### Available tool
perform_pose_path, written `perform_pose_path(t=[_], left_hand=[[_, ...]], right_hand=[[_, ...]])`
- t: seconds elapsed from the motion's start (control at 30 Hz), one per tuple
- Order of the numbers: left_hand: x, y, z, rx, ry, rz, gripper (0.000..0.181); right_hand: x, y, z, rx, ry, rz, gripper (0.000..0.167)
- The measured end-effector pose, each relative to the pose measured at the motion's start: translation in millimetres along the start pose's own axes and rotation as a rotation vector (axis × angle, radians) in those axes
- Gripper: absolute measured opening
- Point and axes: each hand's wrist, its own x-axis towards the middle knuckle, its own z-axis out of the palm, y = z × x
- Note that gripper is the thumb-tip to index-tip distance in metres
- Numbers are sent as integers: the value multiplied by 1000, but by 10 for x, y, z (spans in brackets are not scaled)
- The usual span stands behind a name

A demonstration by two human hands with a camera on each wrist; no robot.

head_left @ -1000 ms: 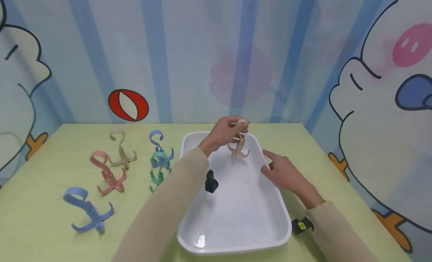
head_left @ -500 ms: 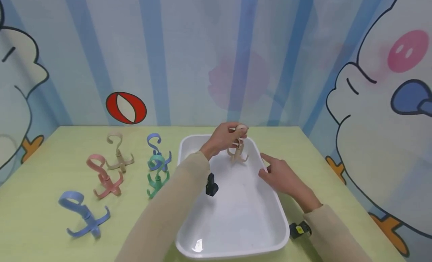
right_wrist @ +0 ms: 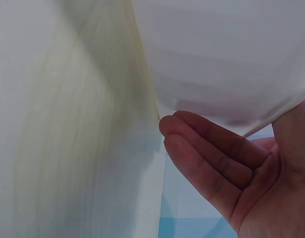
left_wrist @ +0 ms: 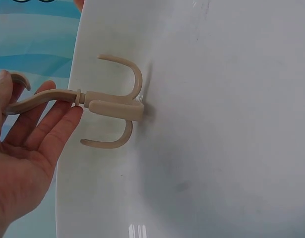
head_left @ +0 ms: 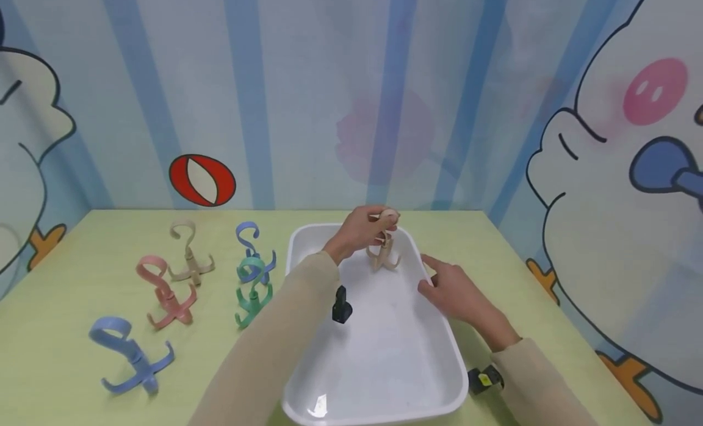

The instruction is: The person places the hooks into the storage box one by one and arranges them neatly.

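My left hand [head_left: 359,229] holds a beige four-way hanging hook [left_wrist: 115,106] by its curved neck, above the far end of the white tray [head_left: 384,414]. In the left wrist view the thumb lies by the hook's curled tip and the fingers lie under the neck. Its prongs hang inside the tray; whether its base touches the tray floor I cannot tell. At the tray's right rim is my right hand [head_left: 454,290], thumb over the edge and fingers [right_wrist: 207,173] against the outer wall.
Left of the tray stand several similar hooks: blue [head_left: 132,356], pink [head_left: 167,295], beige [head_left: 190,255], green [head_left: 254,295] and another blue one [head_left: 247,232] behind the green. The table [head_left: 511,292] ends at a patterned backdrop [head_left: 307,108].
The whole head view has shifted slightly, so everything sits a little lower and further left. Both hands keep their places at the tray, the left still holding the beige hook.
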Motion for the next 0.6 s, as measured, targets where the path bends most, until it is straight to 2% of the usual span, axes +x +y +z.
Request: perform_pose_path(t=[0.23, 0.6], left_hand=[[43, 2, -38, 3, 9, 20, 43], [104, -91, -15, 6, 29, -3, 41]], right_hand=[[36, -10, -26, 4, 20, -3, 65], [11, -5, 19, 25, 38, 29, 63]])
